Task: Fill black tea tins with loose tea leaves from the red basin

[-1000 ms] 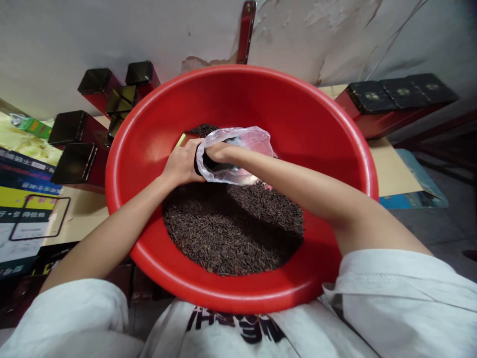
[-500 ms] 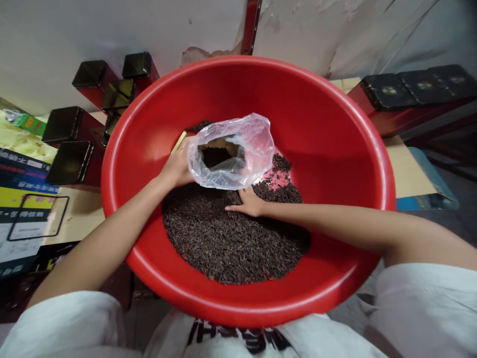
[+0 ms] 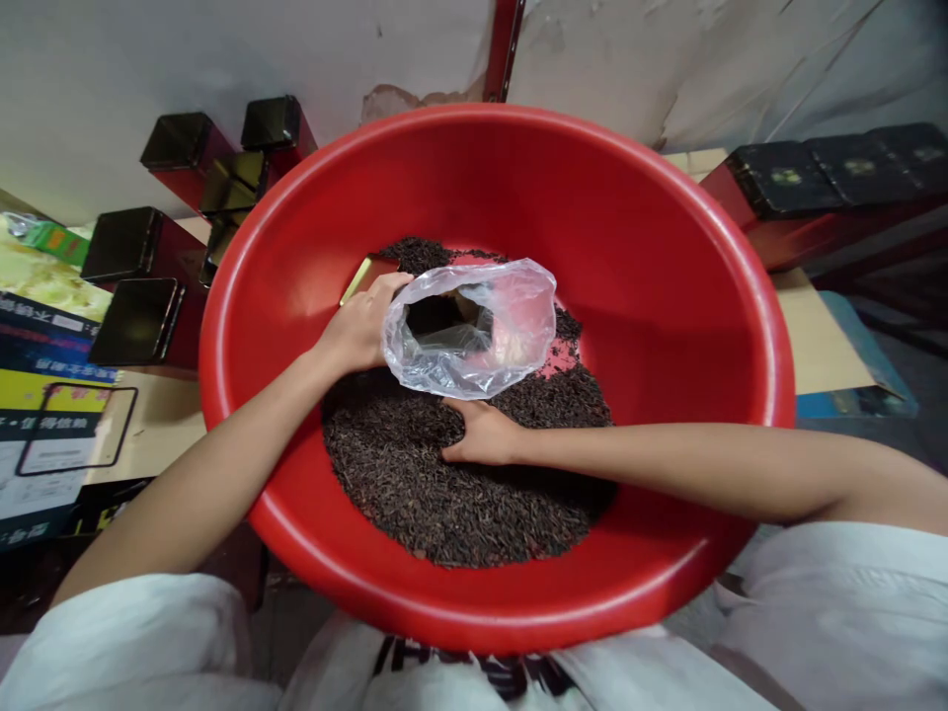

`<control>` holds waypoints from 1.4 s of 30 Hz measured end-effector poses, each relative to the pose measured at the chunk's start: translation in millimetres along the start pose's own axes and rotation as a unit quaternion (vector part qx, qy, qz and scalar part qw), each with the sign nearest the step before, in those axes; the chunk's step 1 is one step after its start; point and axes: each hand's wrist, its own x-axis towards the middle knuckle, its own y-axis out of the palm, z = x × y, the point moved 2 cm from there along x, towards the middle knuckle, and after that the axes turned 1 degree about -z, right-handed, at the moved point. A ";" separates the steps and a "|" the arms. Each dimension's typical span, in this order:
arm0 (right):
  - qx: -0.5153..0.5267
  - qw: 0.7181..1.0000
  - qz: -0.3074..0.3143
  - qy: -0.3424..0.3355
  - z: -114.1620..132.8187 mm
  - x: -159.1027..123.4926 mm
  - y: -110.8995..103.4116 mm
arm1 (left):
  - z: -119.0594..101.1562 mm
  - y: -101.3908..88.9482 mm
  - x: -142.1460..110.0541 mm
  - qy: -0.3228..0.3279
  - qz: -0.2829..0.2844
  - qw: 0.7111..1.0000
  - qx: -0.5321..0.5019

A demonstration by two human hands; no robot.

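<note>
A big red plastic basin (image 3: 652, 247) sits in front of me with a heap of dark loose tea leaves (image 3: 459, 474) in its bottom. A clear plastic bag (image 3: 474, 326) lining a small tin stands open among the leaves. My left hand (image 3: 362, 321) grips the tin and the bag's rim on its left side. Just below the bag, my right hand (image 3: 481, 434) rests on the leaves with its fingers curled into them; what they hold is hidden.
Several red tins with black lids (image 3: 148, 286) stand to the left of the basin. More long red boxes (image 3: 822, 178) lie at the right on a cardboard sheet (image 3: 807, 336). Printed cartons (image 3: 51, 395) lie at far left. A wall rises behind.
My right hand came out of the bag, dropped onto the leaves below it, and now curls its fingers into them. The bag's mouth stands open. My left hand has stayed on the tin.
</note>
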 end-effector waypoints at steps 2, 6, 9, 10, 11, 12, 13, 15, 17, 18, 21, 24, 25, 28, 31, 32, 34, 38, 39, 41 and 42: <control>0.061 0.997 0.030 0.024 4.7 -8.0 -3.8 | -0.3 0.3 0.3 0.007 -0.001 1.000 0.015; 0.290 0.944 0.140 0.069 20.9 -24.0 -14.3 | -0.7 -0.6 0.4 0.008 0.001 0.999 0.033; 0.357 0.916 0.168 0.068 38.6 -36.3 -29.7 | 0.2 -1.1 0.5 0.015 0.000 0.999 0.034; 0.371 0.910 0.176 0.066 45.2 -40.8 -35.8 | 0.7 -1.1 0.6 0.018 0.000 0.999 0.034; 0.388 0.900 0.188 0.064 52.0 -45.4 -42.1 | 1.1 -1.0 0.7 0.021 -0.001 0.999 0.034; 0.406 0.889 0.201 0.062 59.0 -50.0 -48.7 | 1.5 -0.9 0.9 0.022 -0.001 0.999 0.033; 0.422 0.879 0.212 0.060 65.9 -54.1 -55.7 | 1.7 -0.9 1.0 0.022 -0.002 0.999 0.033; 0.441 0.869 0.218 0.051 79.0 -59.7 -70.5 | 1.6 -0.9 1.1 0.023 -0.002 0.999 0.031; 0.428 0.882 0.192 0.035 89.9 -59.6 -86.5 | 1.2 -1.3 0.9 0.027 -0.007 0.999 0.030; 0.413 0.895 0.165 0.022 94.3 -57.2 -94.7 | 1.2 -1.4 0.7 0.027 -0.009 0.999 0.029; 0.341 0.937 0.067 -0.025 103.1 -43.1 -117.1 | 2.3 -1.2 0.2 0.017 -0.012 0.999 0.028; 0.220 0.973 -0.018 -0.072 105.3 -24.2 -130.4 | 4.0 -0.3 0.5 0.012 -0.016 0.999 0.031; 0.176 0.980 -0.040 -0.086 104.7 -17.8 -132.2 | 4.2 0.0 0.9 0.011 -0.016 0.999 0.034; 0.044 0.985 -0.106 -0.125 99.1 1.3 -131.3 | 4.7 0.0 2.4 -0.018 -0.006 0.999 0.051; -0.103 0.971 -0.153 -0.152 89.7 20.0 -125.4 | 4.8 -1.9 4.0 -0.044 0.011 0.997 0.055; -0.142 0.964 -0.159 -0.158 86.6 25.5 -123.7 | 4.9 -2.9 4.5 -0.048 0.014 0.997 0.053; -0.179 0.955 -0.164 -0.172 82.4 32.7 -122.3 | 5.6 -5.1 5.3 -0.056 0.018 0.997 0.052; -0.153 0.929 -0.192 -0.276 87.8 17.4 -120.2 | 9.7 -6.9 5.9 -0.080 0.029 0.995 0.054; -0.148 0.915 -0.195 -0.320 90.1 7.4 -115.5 | 11.3 -6.7 5.7 -0.082 0.028 0.995 0.049; -0.149 0.877 -0.177 -0.421 90.0 -14.5 -96.0 | 14.7 -5.3 5.0 -0.080 0.023 0.996 0.031; -0.150 0.858 -0.153 -0.466 85.8 -24.0 -81.2 | 16.3 -4.2 4.6 -0.077 0.020 0.997 0.021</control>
